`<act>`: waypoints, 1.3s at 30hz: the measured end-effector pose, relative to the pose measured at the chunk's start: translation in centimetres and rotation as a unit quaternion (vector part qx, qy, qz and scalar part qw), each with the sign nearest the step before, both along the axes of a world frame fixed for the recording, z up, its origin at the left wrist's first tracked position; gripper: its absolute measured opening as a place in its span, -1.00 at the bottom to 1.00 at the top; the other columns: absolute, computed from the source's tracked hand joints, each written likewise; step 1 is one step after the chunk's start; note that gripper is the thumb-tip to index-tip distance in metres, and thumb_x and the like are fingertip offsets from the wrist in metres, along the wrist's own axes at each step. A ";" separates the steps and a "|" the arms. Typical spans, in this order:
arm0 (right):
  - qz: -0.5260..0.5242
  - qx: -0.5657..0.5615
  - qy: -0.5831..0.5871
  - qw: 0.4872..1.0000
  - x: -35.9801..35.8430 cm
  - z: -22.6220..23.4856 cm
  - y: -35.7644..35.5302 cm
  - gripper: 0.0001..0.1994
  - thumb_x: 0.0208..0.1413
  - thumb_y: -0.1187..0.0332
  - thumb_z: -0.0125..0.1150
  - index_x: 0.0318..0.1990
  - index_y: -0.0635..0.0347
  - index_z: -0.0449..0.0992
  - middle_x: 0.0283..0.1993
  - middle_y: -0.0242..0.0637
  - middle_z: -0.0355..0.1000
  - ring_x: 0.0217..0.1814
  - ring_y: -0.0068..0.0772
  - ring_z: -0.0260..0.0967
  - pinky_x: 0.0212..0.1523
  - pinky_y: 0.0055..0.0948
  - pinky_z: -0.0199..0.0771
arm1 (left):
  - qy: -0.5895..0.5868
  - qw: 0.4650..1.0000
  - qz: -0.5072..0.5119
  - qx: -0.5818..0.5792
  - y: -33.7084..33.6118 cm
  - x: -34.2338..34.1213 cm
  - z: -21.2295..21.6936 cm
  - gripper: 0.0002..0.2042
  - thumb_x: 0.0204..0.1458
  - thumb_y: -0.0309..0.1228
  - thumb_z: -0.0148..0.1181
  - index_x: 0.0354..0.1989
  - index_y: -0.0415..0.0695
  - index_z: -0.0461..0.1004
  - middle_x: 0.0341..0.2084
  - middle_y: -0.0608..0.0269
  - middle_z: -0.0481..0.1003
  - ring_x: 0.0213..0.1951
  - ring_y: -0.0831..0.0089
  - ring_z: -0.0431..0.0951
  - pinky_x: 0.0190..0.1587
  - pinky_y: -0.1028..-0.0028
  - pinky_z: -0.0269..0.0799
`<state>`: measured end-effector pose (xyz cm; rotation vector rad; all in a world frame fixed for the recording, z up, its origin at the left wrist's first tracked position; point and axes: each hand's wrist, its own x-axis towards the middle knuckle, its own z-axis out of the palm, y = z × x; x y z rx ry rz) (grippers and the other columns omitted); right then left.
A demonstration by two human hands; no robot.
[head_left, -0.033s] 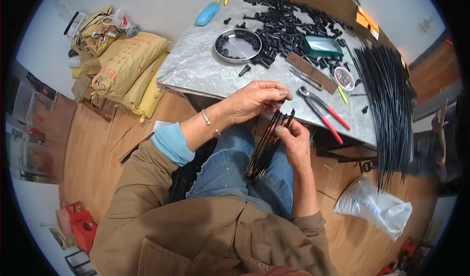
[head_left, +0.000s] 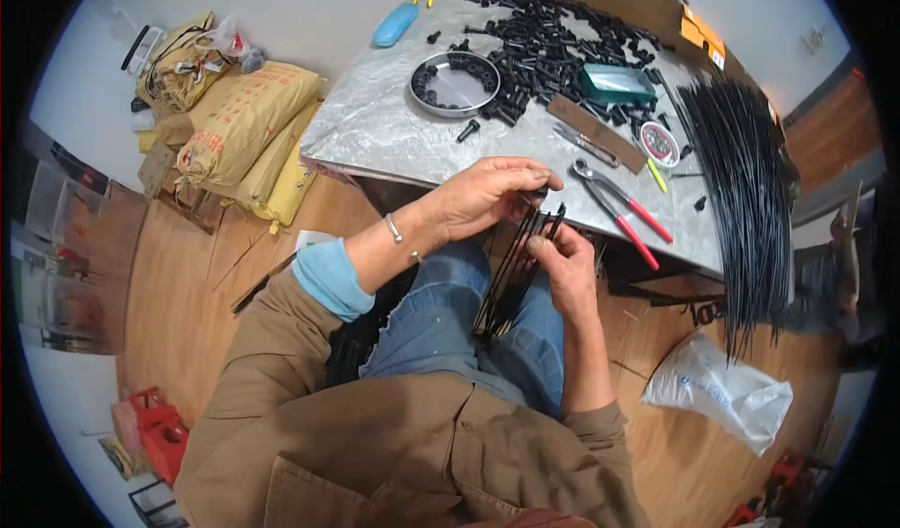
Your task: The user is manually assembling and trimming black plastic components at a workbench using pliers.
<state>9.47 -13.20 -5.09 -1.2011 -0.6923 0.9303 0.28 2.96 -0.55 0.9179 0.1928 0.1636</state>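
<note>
My left hand (head_left: 495, 193) is closed in a pinch, thumb and forefinger together on a small dark piece (head_left: 540, 192) mostly covered by the fingertips. Just below and to its right, my right hand (head_left: 565, 264) grips several thin black rods (head_left: 504, 284) near their upper ends. These rods slant down over my jeans, spread slightly apart, and meet near my lap. Both hands are close together in front of the table's edge. Red-handled pincers (head_left: 622, 211) lie on the tabletop nearest my right hand.
On the grey table (head_left: 361, 120) are a round metal tray (head_left: 457, 113) holding black parts, a heap of black bolt-like pieces (head_left: 534, 55), a green box (head_left: 617, 84) and a brown bar (head_left: 597, 133). Long black rods (head_left: 745, 209) overhang its right edge. A white sack (head_left: 717, 392) lies on the floor.
Almost nothing differs. The whole view has shifted very slightly, and both hands keep the same grip and place.
</note>
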 end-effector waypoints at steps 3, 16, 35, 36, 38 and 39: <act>-0.007 0.019 0.018 1.000 -0.3 0.1 -0.5 -0.84 0.06 0.35 0.27 -0.35 0.27 0.49 -0.44 -0.36 0.49 -0.44 -0.63 0.37 -0.38 -0.63 0.33 | -0.006 0.999 0.003 -0.037 -2.0 -0.8 0.3 -0.75 0.12 -0.41 0.06 -0.10 -0.29 0.46 -0.23 0.24 0.47 -0.21 0.49 0.45 -0.09 0.46 0.36; -0.006 0.032 0.029 0.999 -1.2 0.6 -2.4 -0.84 0.08 0.34 0.27 -0.37 0.25 0.48 -0.47 -0.38 0.48 -0.47 -0.64 0.36 -0.41 -0.64 0.32 | 0.068 0.997 0.042 -0.011 -4.6 -2.0 1.0 -0.71 0.08 -0.33 0.13 -0.08 -0.24 0.47 -0.27 0.28 0.52 -0.23 0.49 0.51 -0.07 0.41 0.38; -0.067 0.018 0.068 0.995 -0.9 0.0 -3.1 -0.87 0.04 0.38 0.30 -0.39 0.23 0.49 -0.48 -0.44 0.45 -0.47 -0.67 0.34 -0.43 -0.64 0.36 | 0.020 0.972 0.027 0.233 -5.8 -1.2 1.8 -0.71 0.10 -0.33 0.18 -0.05 -0.20 0.49 -0.27 0.38 0.51 -0.26 0.65 0.45 -0.17 0.62 0.36; -0.057 0.020 0.080 0.995 -0.8 0.0 -3.1 -0.87 0.04 0.38 0.29 -0.38 0.23 0.49 -0.47 -0.45 0.44 -0.46 -0.68 0.34 -0.41 -0.64 0.37 | 0.006 0.965 0.047 0.258 -6.1 -1.1 1.7 -0.72 0.10 -0.34 0.19 -0.05 -0.18 0.50 -0.27 0.40 0.51 -0.28 0.68 0.43 -0.20 0.64 0.35; -0.059 0.022 0.094 0.994 -1.0 0.6 -3.2 -0.86 0.06 0.35 0.28 -0.37 0.23 0.50 -0.47 -0.47 0.44 -0.46 -0.69 0.32 -0.42 -0.66 0.33 | -0.012 0.956 0.081 0.283 -6.4 -1.0 1.6 -0.73 0.07 -0.35 0.22 -0.06 -0.14 0.51 -0.32 0.44 0.49 -0.35 0.74 0.37 -0.30 0.67 0.31; -0.060 0.024 0.107 0.992 -1.1 0.8 -3.2 -0.84 0.08 0.32 0.27 -0.35 0.23 0.50 -0.46 -0.49 0.43 -0.46 -0.70 0.30 -0.43 -0.69 0.30 | -0.013 0.955 0.080 0.284 -6.4 -1.1 1.8 -0.73 0.07 -0.35 0.22 -0.06 -0.14 0.51 -0.32 0.44 0.49 -0.35 0.74 0.37 -0.30 0.67 0.31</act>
